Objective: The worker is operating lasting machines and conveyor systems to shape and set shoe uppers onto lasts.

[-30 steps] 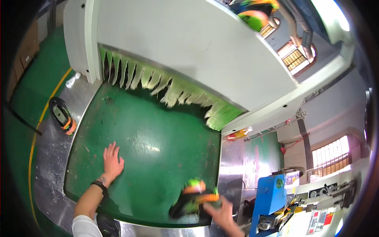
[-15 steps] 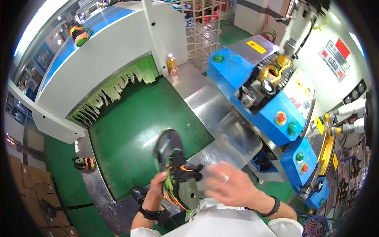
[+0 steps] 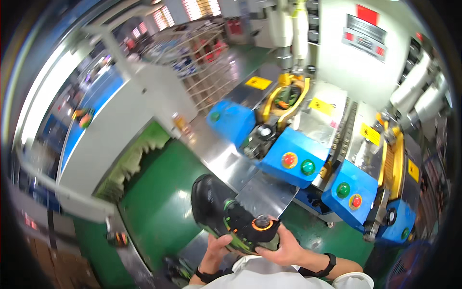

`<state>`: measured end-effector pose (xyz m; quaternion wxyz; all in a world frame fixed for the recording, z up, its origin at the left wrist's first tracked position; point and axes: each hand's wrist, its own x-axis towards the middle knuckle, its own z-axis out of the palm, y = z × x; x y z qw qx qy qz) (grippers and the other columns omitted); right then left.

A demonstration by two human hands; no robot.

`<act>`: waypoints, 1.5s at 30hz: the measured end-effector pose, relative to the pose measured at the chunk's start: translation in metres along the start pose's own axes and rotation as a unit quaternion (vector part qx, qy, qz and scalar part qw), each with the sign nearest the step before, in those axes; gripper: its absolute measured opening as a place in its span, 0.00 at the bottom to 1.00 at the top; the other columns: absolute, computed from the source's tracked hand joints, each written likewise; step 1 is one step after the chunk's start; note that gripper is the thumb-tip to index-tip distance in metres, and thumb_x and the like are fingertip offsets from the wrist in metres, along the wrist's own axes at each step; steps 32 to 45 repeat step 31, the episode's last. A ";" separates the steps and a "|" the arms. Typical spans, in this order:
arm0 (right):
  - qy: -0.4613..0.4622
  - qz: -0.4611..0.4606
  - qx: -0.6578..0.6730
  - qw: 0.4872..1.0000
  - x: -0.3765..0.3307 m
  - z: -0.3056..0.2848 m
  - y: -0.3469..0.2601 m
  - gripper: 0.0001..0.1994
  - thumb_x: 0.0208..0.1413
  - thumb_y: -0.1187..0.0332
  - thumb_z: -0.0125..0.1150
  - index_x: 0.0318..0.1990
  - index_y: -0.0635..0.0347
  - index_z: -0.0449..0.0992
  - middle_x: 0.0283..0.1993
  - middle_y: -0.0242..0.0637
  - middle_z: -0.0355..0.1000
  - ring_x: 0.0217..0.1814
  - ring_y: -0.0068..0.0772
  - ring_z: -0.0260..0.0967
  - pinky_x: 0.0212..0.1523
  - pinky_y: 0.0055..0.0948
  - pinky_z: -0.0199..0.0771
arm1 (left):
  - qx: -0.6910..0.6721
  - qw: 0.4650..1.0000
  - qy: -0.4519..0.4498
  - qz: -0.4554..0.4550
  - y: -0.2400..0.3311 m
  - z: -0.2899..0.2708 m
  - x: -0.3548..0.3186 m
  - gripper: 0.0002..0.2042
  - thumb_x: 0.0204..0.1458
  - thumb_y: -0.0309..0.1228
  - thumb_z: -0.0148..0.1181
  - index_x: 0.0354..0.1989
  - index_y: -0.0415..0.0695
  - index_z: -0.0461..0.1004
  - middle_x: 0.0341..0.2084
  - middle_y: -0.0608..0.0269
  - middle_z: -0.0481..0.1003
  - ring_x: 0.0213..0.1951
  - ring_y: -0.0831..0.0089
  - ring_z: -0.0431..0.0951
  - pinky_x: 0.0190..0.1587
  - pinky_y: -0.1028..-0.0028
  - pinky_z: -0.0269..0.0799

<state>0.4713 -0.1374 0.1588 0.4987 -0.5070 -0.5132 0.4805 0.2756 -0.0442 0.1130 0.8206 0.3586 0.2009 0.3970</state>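
A dark shoe [image 3: 211,202] with green and orange trim lies across both my hands, its toe pointing to the upper left. My left hand [image 3: 216,248] grips its side near the middle, thumb on the lower edge. At the heel end, my right hand [image 3: 284,245] is closed around the shoe. A grey knob-like piece [image 3: 263,221] shows in the shoe's orange-edged opening. Another dark shoe [image 3: 177,269], blurred, sits low beside my left wrist.
Blue machine housings [image 3: 293,156] with red and green buttons stand to the right; yellow clamps [image 3: 264,108] surround a shoe [image 3: 287,98] there. A green-floored bed [image 3: 159,202] leads under a fringed curtain [image 3: 127,166]. A bottle [image 3: 182,124] stands beside it. Another shoe [image 3: 117,238] rests at left.
My right hand, blurred and apart from the shoe before, now grips its heel end. The shoe has tilted, its toe swinging left. The view has turned toward the machine.
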 end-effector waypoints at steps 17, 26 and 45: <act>0.131 0.145 0.118 0.974 -0.003 -0.079 0.005 0.32 0.45 0.70 0.70 0.58 0.63 0.62 0.54 0.37 0.67 0.57 0.29 0.64 0.59 0.32 0.63 | 0.063 0.987 0.148 -0.004 -0.056 0.045 0.082 0.31 0.54 0.33 0.57 0.65 0.38 0.52 0.56 0.54 0.66 0.56 0.64 0.68 0.58 0.68 0.65; 0.230 0.099 0.116 0.961 0.015 -0.143 -0.002 0.32 0.38 0.74 0.73 0.54 0.64 0.66 0.50 0.37 0.71 0.51 0.29 0.69 0.56 0.33 0.67 | 0.325 0.945 0.007 0.045 -0.018 0.052 0.377 0.40 0.48 0.23 0.58 0.68 0.34 0.41 0.63 0.41 0.55 0.67 0.55 0.54 0.67 0.64 0.49; 0.301 0.097 0.075 0.946 0.058 -0.146 -0.005 0.40 0.37 0.70 0.77 0.60 0.66 0.60 0.56 0.45 0.67 0.60 0.35 0.65 0.64 0.35 0.59 | 0.601 0.784 -0.114 -0.103 -0.048 0.077 0.579 0.46 0.44 0.30 0.62 0.69 0.39 0.38 0.64 0.40 0.52 0.68 0.50 0.51 0.67 0.62 0.50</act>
